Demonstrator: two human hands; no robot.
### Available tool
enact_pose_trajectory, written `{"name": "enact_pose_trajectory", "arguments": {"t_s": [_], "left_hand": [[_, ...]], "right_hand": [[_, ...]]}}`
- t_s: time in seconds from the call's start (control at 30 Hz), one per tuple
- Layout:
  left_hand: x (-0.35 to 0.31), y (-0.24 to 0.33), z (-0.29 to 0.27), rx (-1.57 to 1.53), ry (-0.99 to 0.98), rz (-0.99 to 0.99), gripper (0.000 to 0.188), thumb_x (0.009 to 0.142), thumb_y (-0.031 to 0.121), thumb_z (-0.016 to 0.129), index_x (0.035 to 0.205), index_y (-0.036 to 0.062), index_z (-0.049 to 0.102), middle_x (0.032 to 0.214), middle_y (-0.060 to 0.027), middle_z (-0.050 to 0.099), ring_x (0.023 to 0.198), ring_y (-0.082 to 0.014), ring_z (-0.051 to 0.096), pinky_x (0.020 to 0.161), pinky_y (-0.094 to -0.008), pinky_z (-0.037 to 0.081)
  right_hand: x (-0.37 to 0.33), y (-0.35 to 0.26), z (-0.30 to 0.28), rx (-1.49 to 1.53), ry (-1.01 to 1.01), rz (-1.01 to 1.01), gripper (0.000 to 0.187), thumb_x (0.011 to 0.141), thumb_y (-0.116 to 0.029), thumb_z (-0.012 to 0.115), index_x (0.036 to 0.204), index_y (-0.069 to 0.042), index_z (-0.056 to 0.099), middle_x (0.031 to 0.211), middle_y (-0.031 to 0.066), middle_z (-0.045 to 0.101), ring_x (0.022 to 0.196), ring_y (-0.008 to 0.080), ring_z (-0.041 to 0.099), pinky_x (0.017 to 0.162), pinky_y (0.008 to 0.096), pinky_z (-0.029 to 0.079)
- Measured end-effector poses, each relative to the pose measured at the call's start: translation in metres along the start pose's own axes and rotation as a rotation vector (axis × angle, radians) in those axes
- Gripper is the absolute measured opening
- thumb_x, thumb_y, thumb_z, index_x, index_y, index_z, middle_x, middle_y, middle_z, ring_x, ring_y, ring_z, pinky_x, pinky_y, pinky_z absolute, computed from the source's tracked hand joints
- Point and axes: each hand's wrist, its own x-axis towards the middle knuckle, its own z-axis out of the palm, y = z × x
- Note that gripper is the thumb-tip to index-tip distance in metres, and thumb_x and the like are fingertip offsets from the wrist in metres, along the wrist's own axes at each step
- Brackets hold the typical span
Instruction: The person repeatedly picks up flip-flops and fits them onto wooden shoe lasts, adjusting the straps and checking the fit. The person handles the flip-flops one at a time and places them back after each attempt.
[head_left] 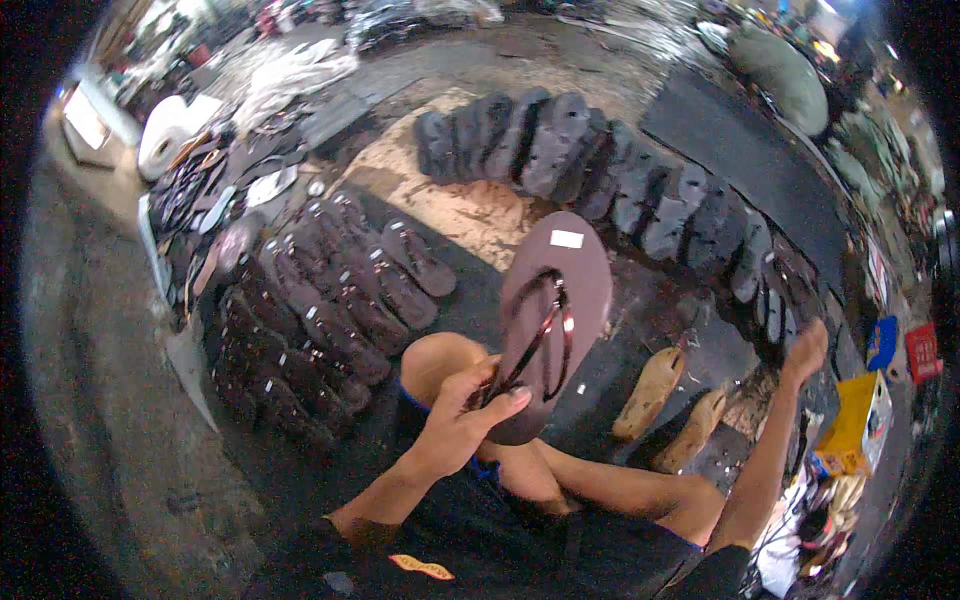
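Note:
My left hand (462, 415) grips a brown flip-flop (590, 290) by its lower end, thumb across the top side. The flip-flop stands tilted up, with a shiny dark thong strap and a white label near its far end. Out to the right, my right hand (806, 352) reaches beside dark strap-like pieces (775, 300) at the end of a curved row of upright dark soles (560, 150). The right hand's fingers are small and blurred, so their grip is not visible. Between my hands lie a wooden foot form (650, 393) and a second wooden foot form (692, 432).
Several strapped flip-flops (345, 325) lie in rows on the left. Loose straps (200, 180) and a white roll (165, 135) are behind them. A yellow box (850, 425) stands at the right, near a red packet (922, 350). A black sheet (740, 135) lies at the back right.

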Motion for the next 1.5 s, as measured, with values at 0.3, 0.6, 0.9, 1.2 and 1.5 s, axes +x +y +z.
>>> {"name": "enact_pose_trajectory", "arguments": {"t_s": [0.3,0.6,0.9,1.2,1.5], "left_hand": [[-0.045,-0.003,-0.028,-0.049,0.039,0.132,0.033,0.106,0.013,0.071,0.135,-0.0015,0.066,0.121,0.0001,0.072,0.110,-0.0076,0.063,0.100,-0.0279,0.050],[0.073,0.021,-0.207,0.020,0.768,0.473,0.052,0.100,0.020,0.078,0.144,-0.0016,0.059,0.129,-0.0090,0.069,0.111,-0.0197,0.065,0.097,-0.0341,0.054],[0.114,-0.004,-0.426,0.256,1.340,0.182,0.070,0.100,0.032,0.075,0.158,0.0021,0.050,0.161,-0.0261,0.051,0.142,-0.0423,0.056,0.116,-0.0477,0.047],[-0.002,0.009,-0.046,-0.126,-0.092,0.392,0.084,0.093,0.004,0.071,0.168,0.0018,0.032,0.167,-0.0185,0.046,0.148,-0.0310,0.053,0.123,-0.0453,0.042],[-0.033,0.001,0.068,0.377,-0.495,0.530,0.074,0.094,0.003,0.077,0.158,-0.0008,0.041,0.139,-0.0208,0.062,0.119,-0.0277,0.068,0.106,-0.0418,0.055]], "right_hand": [[0.039,-0.155,-0.136,0.319,-0.553,0.637,0.059,0.103,-0.022,0.070,0.153,0.004,0.054,0.142,0.0258,0.067,0.125,0.0329,0.065,0.110,0.0431,0.047],[-0.100,-0.083,-0.256,1.357,-0.096,1.474,0.046,0.113,-0.024,0.057,0.145,0.008,0.054,0.144,0.0214,0.059,0.131,0.0303,0.060,0.107,0.0343,0.054],[-0.064,-0.155,-0.305,1.631,-0.305,1.907,0.046,0.109,-0.020,0.063,0.148,0.004,0.053,0.137,0.0117,0.063,0.116,0.0218,0.062,0.100,0.0336,0.054],[0.007,-0.378,-0.390,1.530,-0.794,1.672,0.042,0.096,0.000,0.075,0.136,-0.005,0.062,0.132,0.0122,0.062,0.108,0.0304,0.068,0.089,0.0412,0.064],[0.054,-0.380,-0.385,1.403,-0.554,0.825,0.063,0.082,0.008,0.074,0.143,-0.001,0.060,0.142,0.0163,0.065,0.133,0.0312,0.062,0.114,0.0433,0.048]]}}
